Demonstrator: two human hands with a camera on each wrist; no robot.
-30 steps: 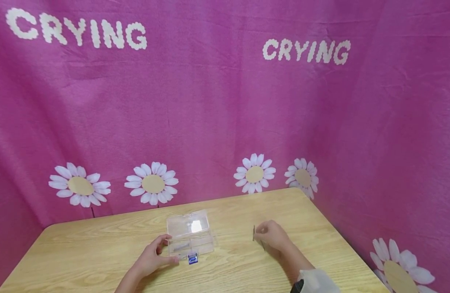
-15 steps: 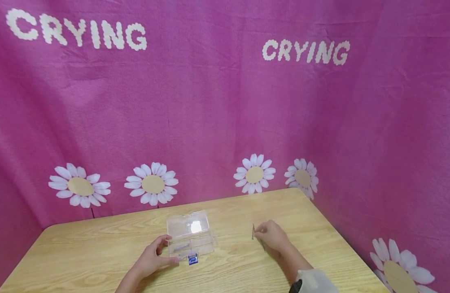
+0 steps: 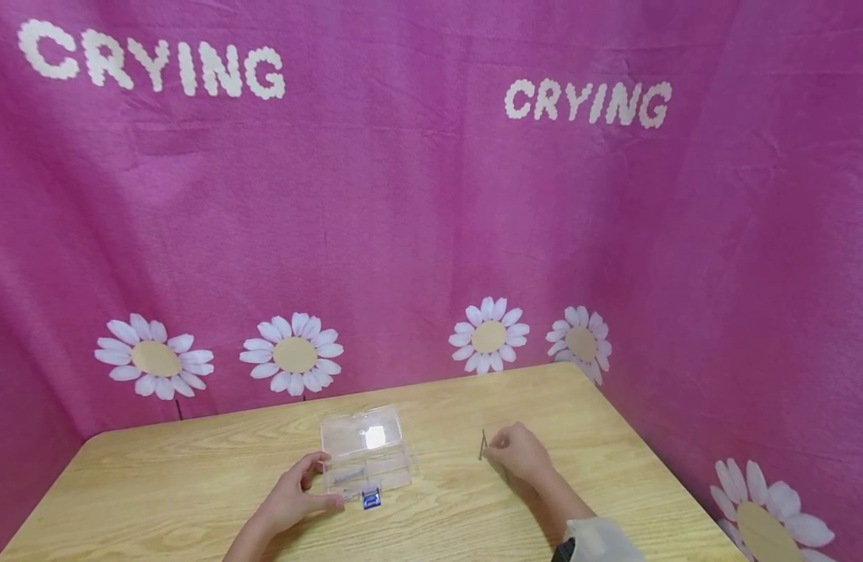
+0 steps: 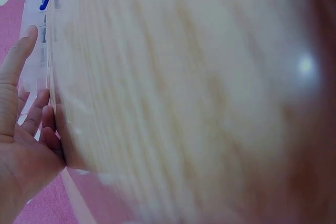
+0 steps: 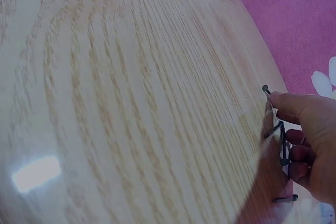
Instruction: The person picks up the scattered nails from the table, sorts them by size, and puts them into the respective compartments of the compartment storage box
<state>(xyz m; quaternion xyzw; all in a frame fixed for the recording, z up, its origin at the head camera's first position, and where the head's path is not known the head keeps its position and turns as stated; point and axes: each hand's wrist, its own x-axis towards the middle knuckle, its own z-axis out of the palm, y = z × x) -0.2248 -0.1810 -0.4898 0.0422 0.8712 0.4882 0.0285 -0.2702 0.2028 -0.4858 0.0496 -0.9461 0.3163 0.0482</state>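
Note:
A clear plastic box (image 3: 388, 471) with dividers lies open on the table, its lid (image 3: 347, 435) tipped back and a blue latch (image 3: 371, 498) at its front. Thin grey pieces (image 3: 350, 474) lie in its left compartments. My left hand (image 3: 296, 492) holds the box's left end, thumb at the front and fingers behind. To the right of the box, my right hand (image 3: 524, 453) pinches dark, thin nails (image 3: 482, 445) at its fingertips. In the right wrist view, round heads show on a nail (image 5: 284, 145) beside the curled fingers. I cannot tell how many nails it holds.
The wood-grain table (image 3: 193, 484) has rounded far corners. A pink curtain (image 3: 403, 195) printed with white daisies and lettering hangs behind it and along its right side. A bright light reflection shows on the tabletop in the right wrist view.
The nails at my right fingertips have shifted slightly left and spread into two slanted lines. The right hand has barely moved; the left hand and box stay put.

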